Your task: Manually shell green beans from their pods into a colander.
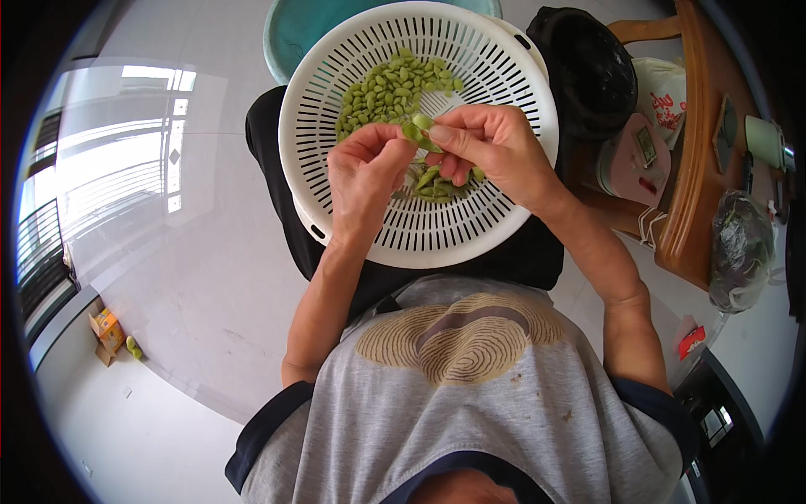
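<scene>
A white slotted plastic basket (441, 252) rests across my lap. Shelled green beans (384, 88) lie in a heap towards its far side, and unshelled green pods (444, 189) are piled nearer me, partly under my right hand. Above the basket's middle, my left hand (371, 167) pinches one end of a split green pod (412, 132) between thumb and forefinger. My right hand (488, 145) holds the pod's other side with its thumb and fingers. A pale green bean (422, 121) shows at the opened pod, next to my right fingertips.
Beyond the basket is a teal basin (283, 38). To the right stand a black-lined bin (585, 69), a pink scale (636, 160) and a wooden table or chair (689, 208) bearing several items. A bagged vegetable (742, 252) sits at its edge. A small carton (108, 331) lies far left.
</scene>
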The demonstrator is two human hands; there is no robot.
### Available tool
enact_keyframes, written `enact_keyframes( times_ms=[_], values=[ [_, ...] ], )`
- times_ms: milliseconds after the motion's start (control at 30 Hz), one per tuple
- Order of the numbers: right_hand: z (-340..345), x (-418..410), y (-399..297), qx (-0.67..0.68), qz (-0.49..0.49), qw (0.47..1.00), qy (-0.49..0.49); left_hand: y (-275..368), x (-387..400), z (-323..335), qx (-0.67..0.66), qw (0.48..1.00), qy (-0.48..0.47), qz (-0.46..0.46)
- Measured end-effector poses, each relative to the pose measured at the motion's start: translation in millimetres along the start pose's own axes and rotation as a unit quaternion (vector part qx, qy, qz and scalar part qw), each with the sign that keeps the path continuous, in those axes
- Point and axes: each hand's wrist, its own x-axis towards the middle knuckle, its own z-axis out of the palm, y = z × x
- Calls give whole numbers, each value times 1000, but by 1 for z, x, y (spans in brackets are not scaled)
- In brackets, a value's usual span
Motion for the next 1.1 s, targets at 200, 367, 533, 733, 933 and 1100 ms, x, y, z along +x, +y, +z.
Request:
enact_keyframes(
  times_ms=[200, 367, 533, 733, 933, 1100],
  values=[
    [8, -3, -9, -239, -60, 967, 57, 2, -2, 10, 544, 667, 82, 502],
    [3, -3, -7, -325, -153, 933, 35, 0, -2, 3, 490, 773, 28, 401],
    [-4, 0, -7, -333, -155, 930, 2, 3, -2, -5, 354, 904, -17, 241],
    [-3, 4, -2, -311, -118, 942, 47, 6, 8, -11, 265, 931, 68, 243],
    [2, 5, -6, -328, -111, 937, 46, 19, -5, 4, 534, 746, 167, 361],
    [9, 5, -9, -378, -165, 910, 46, 9, -2, 9, 509, 762, 79, 392]
  ],
)
